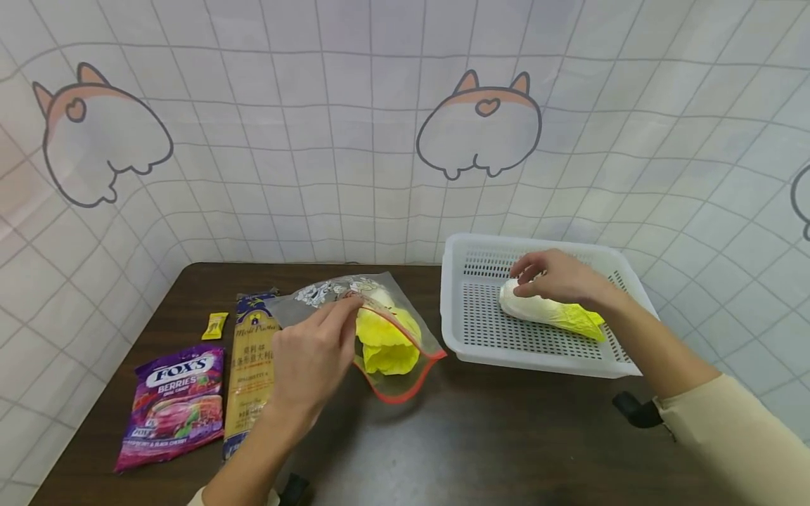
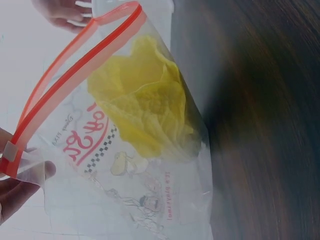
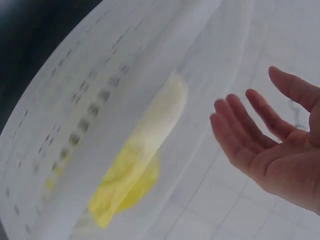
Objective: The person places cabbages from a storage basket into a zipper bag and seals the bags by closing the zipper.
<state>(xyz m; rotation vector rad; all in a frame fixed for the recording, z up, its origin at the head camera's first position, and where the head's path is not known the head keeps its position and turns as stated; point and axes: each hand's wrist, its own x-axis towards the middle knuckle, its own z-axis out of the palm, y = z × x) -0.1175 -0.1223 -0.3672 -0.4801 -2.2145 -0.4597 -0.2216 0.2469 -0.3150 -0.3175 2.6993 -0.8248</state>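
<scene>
I have one yellow toy cabbage [image 1: 387, 344] already inside the clear red-rimmed zip bag [image 1: 405, 383], whose mouth my left hand [image 1: 310, 358] pinches open. Right of the bag, in the white perforated plastic basket [image 1: 462, 337], my right hand [image 1: 557, 277] hovers with relaxed, spread fingers over the second white-and-yellow toy cabbage [image 1: 550, 313], not yet gripped. I judge it about halfway.

My head camera looks forward and down over the whole desk [image 1: 506, 436] toward the wall. My left wrist camera sits close against the zip bag [image 2: 130, 150], sharing it with the head view [image 1: 380, 330]. My right wrist camera, blurred, looks closely into the white basket [image 3: 75, 125].
</scene>
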